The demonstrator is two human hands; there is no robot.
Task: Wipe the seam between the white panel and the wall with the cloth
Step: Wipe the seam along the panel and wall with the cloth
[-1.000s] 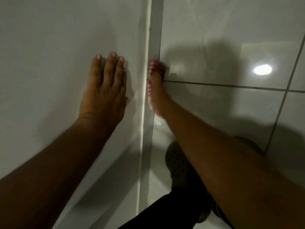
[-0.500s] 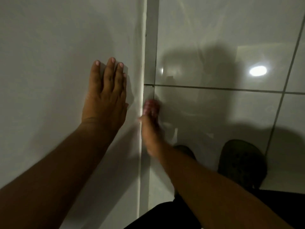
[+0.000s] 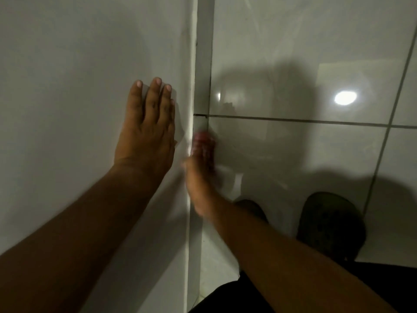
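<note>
Seam (image 3: 193, 91), centre frame, long axis vertical between white panel (image 3: 67, 86) and tiled wall (image 3: 293, 53): right hand (image 3: 200, 177), blurred, fingers closed around reddish cloth (image 3: 201, 141) pressed on it; left hand (image 3: 147, 129) flat, spread, empty, on panel beside.

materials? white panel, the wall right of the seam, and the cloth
White panel: smooth, matte to satin, only soft shadows; painted or laminated board, can't tell which.
Wall: glazed ceramic tile, likely; mirror-like lamp glare and dark grout lines.
Cloth in the right hand: pinkish-red, looks like woven fabric, but motion blur hides the weave.
</note>
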